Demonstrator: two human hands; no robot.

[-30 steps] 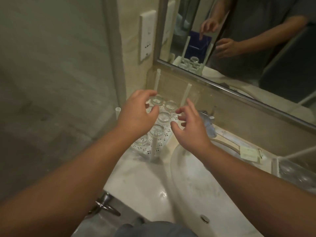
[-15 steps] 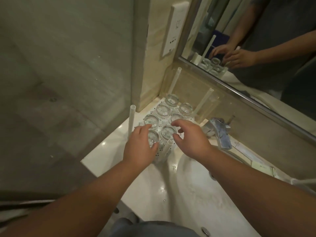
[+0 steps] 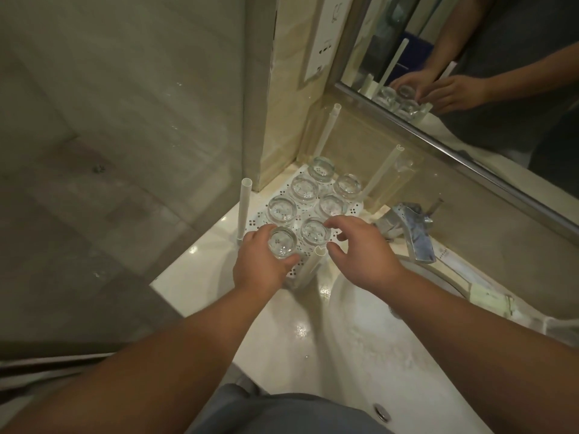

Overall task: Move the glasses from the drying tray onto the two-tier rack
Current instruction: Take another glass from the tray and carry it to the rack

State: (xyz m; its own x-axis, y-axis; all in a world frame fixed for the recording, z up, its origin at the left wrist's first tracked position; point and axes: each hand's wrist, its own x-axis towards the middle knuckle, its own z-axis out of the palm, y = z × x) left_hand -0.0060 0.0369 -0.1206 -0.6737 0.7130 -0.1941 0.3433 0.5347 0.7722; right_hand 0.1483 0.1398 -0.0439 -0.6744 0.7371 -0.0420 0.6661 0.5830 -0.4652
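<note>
1. Left of centre, a white upright post (image 3: 243, 208) stands at the edge of the perforated rack (image 3: 352, 211) on the pale worktop (image 3: 200, 270).
2. The left hand (image 3: 261, 263) wraps around the nearest glass (image 3: 282, 242), gripping it.
3. The right hand (image 3: 360, 252) sits partly open, fingertips touching a neighbouring glass (image 3: 314, 230).
4. Five more glasses (image 3: 304, 187) stand behind, toward upper centre.
5. A chrome tap (image 3: 410, 228) lies right.

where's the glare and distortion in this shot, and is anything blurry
Head view: dim, warm light; bright specular glints on the wet marble counter and basin rim; wide-angle bending curves the mirror frame and stretches the forearms; the glasses stay fairly sharp, while the faucet and right edge look smeared.
</note>
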